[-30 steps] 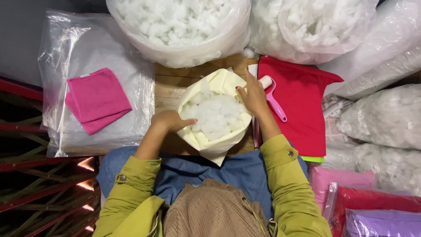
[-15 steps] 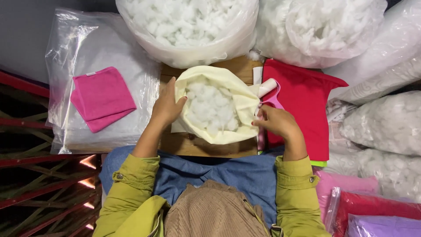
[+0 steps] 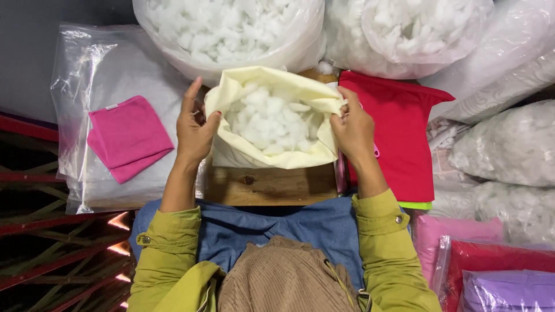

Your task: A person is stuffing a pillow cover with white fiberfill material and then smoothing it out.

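A cream cloth cover [image 3: 272,156] lies on a wooden board [image 3: 269,186] in front of me, its mouth open and full of white fibre filling [image 3: 272,124]. My left hand [image 3: 193,130] grips the cover's left edge between thumb and fingers. On the right edge, my right hand [image 3: 354,128] pinches the rim. Both hands hold the opening apart. A big clear bag of the same white filling [image 3: 231,29] stands just beyond the cover.
A folded pink cloth [image 3: 128,137] rests on a clear plastic bag at the left. A red cloth cover [image 3: 404,138] lies at the right, a pink tool handle partly hidden beside it. More clear bags of filling [image 3: 503,144] and coloured packed cushions [image 3: 497,271] crowd the right side.
The cover was turned upright and its mouth spread wider. My right hand left the inside of the cover and came to its right rim; my left hand shifted onto the left edge.
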